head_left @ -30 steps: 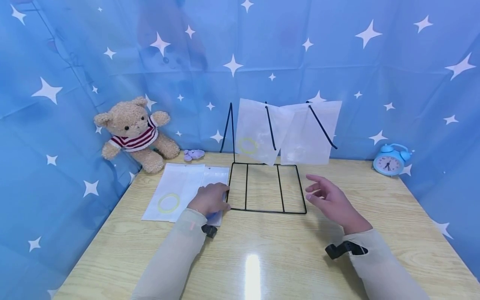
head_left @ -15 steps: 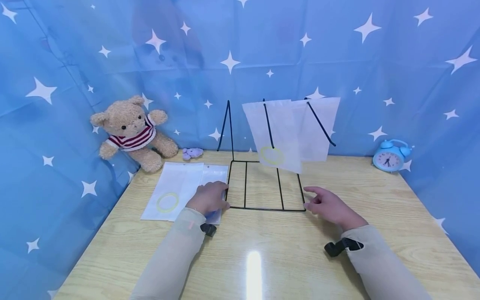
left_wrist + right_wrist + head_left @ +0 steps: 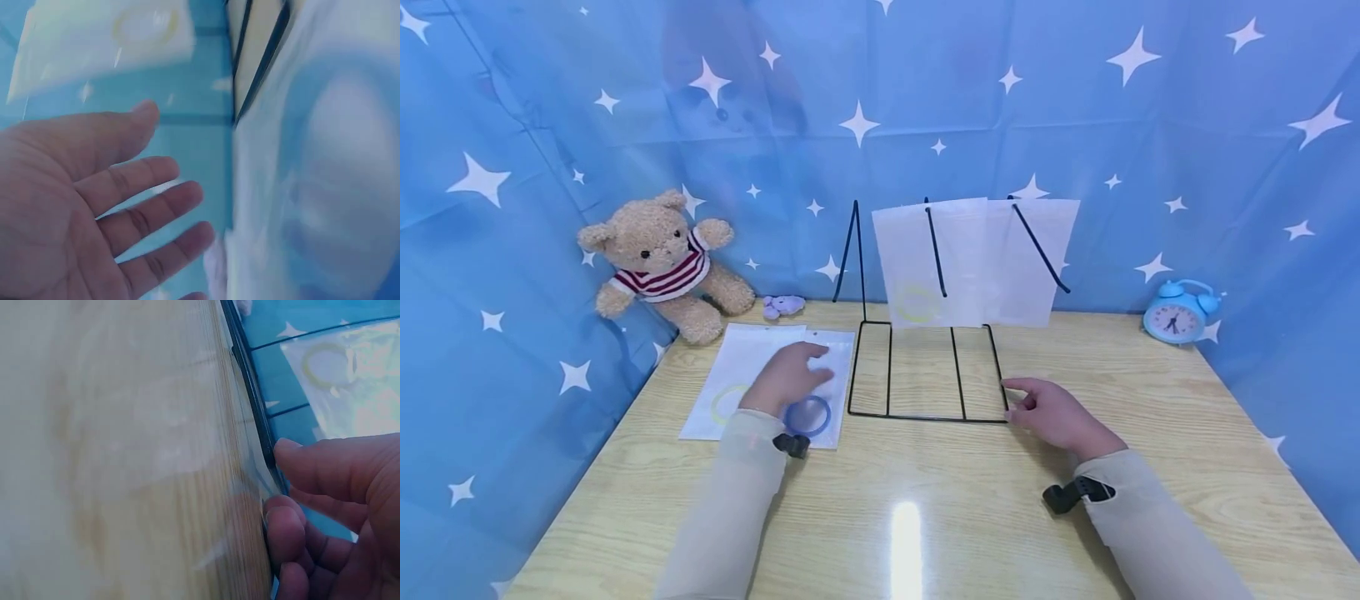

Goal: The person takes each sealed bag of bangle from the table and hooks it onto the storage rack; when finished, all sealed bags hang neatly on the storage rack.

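The right hand (image 3: 1058,417) pinches the rack (image 3: 925,418), likely for steadiness; the left hand (image 3: 784,379), fingers spread, hovers over a bag (image 3: 837,390).

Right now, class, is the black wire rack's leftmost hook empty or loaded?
Empty: the leftmost hook is bare, while translucent plastic bags hang from the middle hook and right hook.

Around your view, from eight o'clock through twelve to four, hangs creased blue cloth (image 3: 940,75) printed with white four-pointed stars (image 3: 1134,57); your pale wood-grained tabletop (image 3: 985,517) spreads below, a bright strip of reflected light (image 3: 906,550) gleaming at six o'clock.
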`<state>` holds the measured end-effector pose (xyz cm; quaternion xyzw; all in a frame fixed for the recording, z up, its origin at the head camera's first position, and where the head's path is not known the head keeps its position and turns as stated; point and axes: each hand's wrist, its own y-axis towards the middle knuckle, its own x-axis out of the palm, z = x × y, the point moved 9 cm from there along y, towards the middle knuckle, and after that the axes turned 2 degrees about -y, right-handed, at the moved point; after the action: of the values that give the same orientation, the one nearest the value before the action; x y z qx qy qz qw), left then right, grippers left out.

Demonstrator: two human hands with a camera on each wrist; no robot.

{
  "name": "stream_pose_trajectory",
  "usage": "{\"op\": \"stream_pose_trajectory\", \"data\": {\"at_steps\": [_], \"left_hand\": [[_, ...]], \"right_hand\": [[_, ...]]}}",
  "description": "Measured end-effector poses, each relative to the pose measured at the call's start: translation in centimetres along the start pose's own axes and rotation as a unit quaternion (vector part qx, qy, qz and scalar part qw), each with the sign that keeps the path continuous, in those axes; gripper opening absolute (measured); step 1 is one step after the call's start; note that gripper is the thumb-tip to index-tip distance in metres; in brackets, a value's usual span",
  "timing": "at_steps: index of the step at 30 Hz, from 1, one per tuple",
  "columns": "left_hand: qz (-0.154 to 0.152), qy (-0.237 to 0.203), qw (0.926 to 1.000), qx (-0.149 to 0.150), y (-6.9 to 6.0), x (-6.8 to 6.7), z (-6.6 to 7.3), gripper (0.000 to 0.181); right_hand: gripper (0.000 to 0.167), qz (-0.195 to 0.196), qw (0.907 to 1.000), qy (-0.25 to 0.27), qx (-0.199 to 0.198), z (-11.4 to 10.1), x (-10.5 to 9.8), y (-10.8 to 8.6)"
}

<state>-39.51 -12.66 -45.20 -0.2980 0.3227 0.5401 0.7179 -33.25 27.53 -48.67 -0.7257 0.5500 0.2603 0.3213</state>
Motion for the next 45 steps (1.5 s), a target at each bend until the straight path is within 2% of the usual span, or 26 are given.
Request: {"op": "stream_pose_trajectory", "data": {"at_steps": [3, 5, 8, 12, 16, 18, 24, 28, 33, 40, 45], "left_hand": [[0.006, -0.02, 0.9992, -0.035, -0.4, -2.3, -2.7, 0.058], [0.003, -0.038, 0.9964, -0.076, -1.0, -3.7, -5.0, 0.061], [-0.001, -0.064, 0.9879, -0.141, -2.1, -5.4, -8.2, 0.067], [0.005, -0.086, 0.9738, -0.21, -3.4, -6.8, -11.4, 0.072], [0.02, -0.073, 0.9636, -0.256, -4.3, -7.3, -13.1, 0.076], [0.026, -0.054, 0.9615, -0.268, -4.5, -7.4, -13.5, 0.078], [0.034, 0.014, 0.9597, -0.279, -4.8, -7.3, -14.0, 0.077], [0.03, 0.034, 0.9558, -0.29, -4.8, -7.1, -14.3, 0.077], [0.024, 0.036, 0.9556, -0.291, -4.9, -6.9, -14.3, 0.075], [0.018, 0.023, 0.9611, -0.275, -4.9, -7.0, -13.8, 0.079], [0.018, 0.008, 0.9622, -0.272, -4.7, -6.8, -13.8, 0.083]], "right_hand": [[0.061, 0.001, 1.0, -0.001, 0.002, -0.2, 0.0, 0.0], [0.06, 0.001, 1.0, 0.0, 0.005, -0.2, 0.0, 0.0], [0.059, 0.001, 1.0, -0.006, 0.006, -0.1, 0.0, 0.1], [0.059, 0.006, 0.9999, -0.016, 0.002, 0.0, -0.2, 0.1], [0.059, 0.007, 0.9998, -0.017, 0.0, 0.1, -0.4, 0.0], [0.059, 0.006, 0.9998, -0.018, 0.002, 0.1, -0.4, 0.0], [0.06, 0.006, 0.9998, -0.016, 0.007, 0.2, -0.3, 0.0], [0.059, 0.006, 0.9999, -0.014, 0.004, 0.3, -0.2, 0.1], [0.06, 0.003, 0.9999, -0.012, 0.004, 0.3, 0.0, 0.1], [0.059, 0.005, 0.9999, -0.015, 0.007, 0.3, 0.0, 0.1], [0.06, 0.001, 0.9999, -0.012, 0.009, 0.4, 0.2, 0.1]]}}
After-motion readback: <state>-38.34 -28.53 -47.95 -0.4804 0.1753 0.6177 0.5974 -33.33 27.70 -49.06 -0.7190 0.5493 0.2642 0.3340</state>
